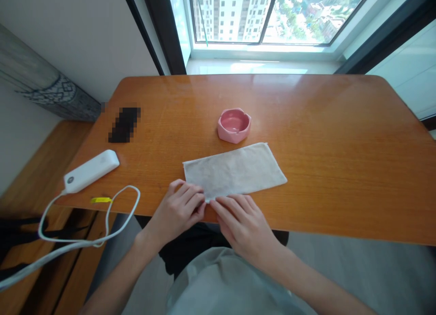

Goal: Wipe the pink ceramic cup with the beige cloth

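Note:
A folded white cloth lies flat on the wooden table, with its long sides running left to right and a slight tilt. At its near left corner, my left hand has curled fingers closed on the edge. Close beside it, my right hand bends over the near edge of the cloth, its fingers together and their tips on the fabric. A small bit of the cloth's corner shows between the two hands. My right thumb is mostly hidden beneath the fingers. Just beyond the cloth stands a pink hexagonal ashtray.
On the left of the table lie a white power strip and a dark pixelated object. A looped white cable with a yellow tag hangs over the near left edge. A window is behind the table.

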Action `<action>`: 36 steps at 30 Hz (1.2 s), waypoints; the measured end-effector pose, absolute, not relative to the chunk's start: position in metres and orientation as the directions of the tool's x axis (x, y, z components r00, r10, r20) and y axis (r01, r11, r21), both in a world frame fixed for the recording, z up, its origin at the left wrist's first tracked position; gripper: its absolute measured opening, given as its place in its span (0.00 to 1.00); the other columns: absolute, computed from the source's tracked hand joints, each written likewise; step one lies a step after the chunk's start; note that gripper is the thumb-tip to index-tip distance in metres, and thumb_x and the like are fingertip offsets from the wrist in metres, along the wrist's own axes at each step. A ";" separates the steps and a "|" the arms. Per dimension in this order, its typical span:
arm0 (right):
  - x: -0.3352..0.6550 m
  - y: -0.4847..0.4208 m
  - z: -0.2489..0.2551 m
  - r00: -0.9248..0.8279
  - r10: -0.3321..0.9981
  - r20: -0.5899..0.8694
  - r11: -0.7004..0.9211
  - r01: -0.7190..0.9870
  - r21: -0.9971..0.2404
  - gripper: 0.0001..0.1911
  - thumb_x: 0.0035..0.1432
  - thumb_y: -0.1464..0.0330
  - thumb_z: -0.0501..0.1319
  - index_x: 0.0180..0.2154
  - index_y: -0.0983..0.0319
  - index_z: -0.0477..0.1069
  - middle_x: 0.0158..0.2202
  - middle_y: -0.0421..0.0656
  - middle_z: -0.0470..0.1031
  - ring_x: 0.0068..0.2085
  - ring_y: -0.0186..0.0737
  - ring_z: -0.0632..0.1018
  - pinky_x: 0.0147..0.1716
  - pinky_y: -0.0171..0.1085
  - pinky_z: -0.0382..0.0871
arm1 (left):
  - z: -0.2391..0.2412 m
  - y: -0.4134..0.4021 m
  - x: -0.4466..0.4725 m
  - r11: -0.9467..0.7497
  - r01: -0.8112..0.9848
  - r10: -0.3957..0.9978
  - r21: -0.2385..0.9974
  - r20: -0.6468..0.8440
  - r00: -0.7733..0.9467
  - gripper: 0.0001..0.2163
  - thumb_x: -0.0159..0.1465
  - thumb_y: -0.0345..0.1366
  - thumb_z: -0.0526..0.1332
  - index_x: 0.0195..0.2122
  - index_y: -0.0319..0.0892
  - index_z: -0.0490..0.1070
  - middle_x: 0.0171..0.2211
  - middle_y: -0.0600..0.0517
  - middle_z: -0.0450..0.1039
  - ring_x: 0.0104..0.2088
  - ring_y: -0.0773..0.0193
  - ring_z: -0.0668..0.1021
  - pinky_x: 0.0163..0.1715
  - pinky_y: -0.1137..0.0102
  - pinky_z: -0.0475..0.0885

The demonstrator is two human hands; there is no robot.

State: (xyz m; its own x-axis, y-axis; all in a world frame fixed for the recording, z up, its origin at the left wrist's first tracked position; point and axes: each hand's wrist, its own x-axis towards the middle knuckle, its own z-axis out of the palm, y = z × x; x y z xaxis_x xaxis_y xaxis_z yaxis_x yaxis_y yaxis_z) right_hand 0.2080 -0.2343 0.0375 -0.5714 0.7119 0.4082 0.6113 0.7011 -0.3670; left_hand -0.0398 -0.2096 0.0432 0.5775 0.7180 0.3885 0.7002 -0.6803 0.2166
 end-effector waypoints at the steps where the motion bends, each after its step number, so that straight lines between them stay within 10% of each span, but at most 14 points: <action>1: 0.201 -0.238 0.034 -0.559 0.719 0.412 0.693 0.619 -0.369 0.16 0.74 0.74 0.65 0.60 0.65 0.78 0.54 0.45 0.87 0.49 0.48 0.81 0.50 0.49 0.77 | 0.045 -0.217 -0.035 -0.683 0.684 0.723 0.255 0.371 0.583 0.05 0.76 0.26 0.64 0.45 0.42 0.71 0.43 0.53 0.84 0.44 0.59 0.84 0.59 0.58 0.68; 8: 0.201 -0.253 0.023 -0.429 0.773 0.468 0.628 0.622 -0.467 0.06 0.69 0.76 0.67 0.44 0.59 0.77 0.42 0.39 0.87 0.42 0.44 0.81 0.43 0.47 0.71 | 0.052 -0.247 -0.048 -0.731 0.562 0.674 0.387 0.279 0.684 0.16 0.81 0.50 0.64 0.58 0.43 0.75 0.57 0.48 0.84 0.61 0.53 0.82 0.69 0.56 0.62; 11: 0.210 -0.258 0.030 -0.366 0.818 0.445 0.574 0.569 -0.589 0.09 0.66 0.78 0.66 0.43 0.58 0.76 0.39 0.37 0.86 0.40 0.40 0.83 0.41 0.43 0.73 | 0.054 -0.241 -0.070 -0.668 0.635 0.741 0.387 0.265 0.617 0.06 0.81 0.33 0.62 0.56 0.44 0.74 0.63 0.46 0.82 0.67 0.54 0.78 0.73 0.56 0.59; 20: 0.247 -0.237 0.065 -0.156 0.951 0.266 0.308 0.531 -0.789 0.07 0.69 0.71 0.67 0.36 0.56 0.75 0.29 0.30 0.79 0.28 0.26 0.80 0.31 0.27 0.73 | 0.073 -0.169 -0.026 -0.495 0.400 0.857 0.771 0.357 0.372 0.05 0.76 0.29 0.68 0.49 0.46 0.78 0.42 0.55 0.84 0.42 0.66 0.84 0.45 0.71 0.77; 31: 0.300 -0.179 0.052 0.132 0.983 0.130 -0.055 0.878 -0.476 0.17 0.70 0.53 0.67 0.34 0.56 0.76 0.36 0.39 0.82 0.36 0.43 0.81 0.35 0.40 0.62 | 0.039 -0.055 0.082 -0.768 0.640 0.548 -0.001 0.515 0.659 0.06 0.80 0.34 0.64 0.48 0.43 0.83 0.42 0.51 0.85 0.46 0.54 0.82 0.51 0.58 0.75; 36: 0.302 -0.191 0.046 0.121 0.990 0.073 -0.082 0.913 -0.400 0.18 0.71 0.51 0.67 0.32 0.55 0.73 0.38 0.40 0.80 0.40 0.47 0.80 0.35 0.41 0.61 | 0.031 -0.059 0.084 -0.782 0.622 0.540 0.035 0.536 0.649 0.09 0.82 0.36 0.62 0.56 0.43 0.81 0.53 0.50 0.86 0.53 0.54 0.83 0.56 0.58 0.77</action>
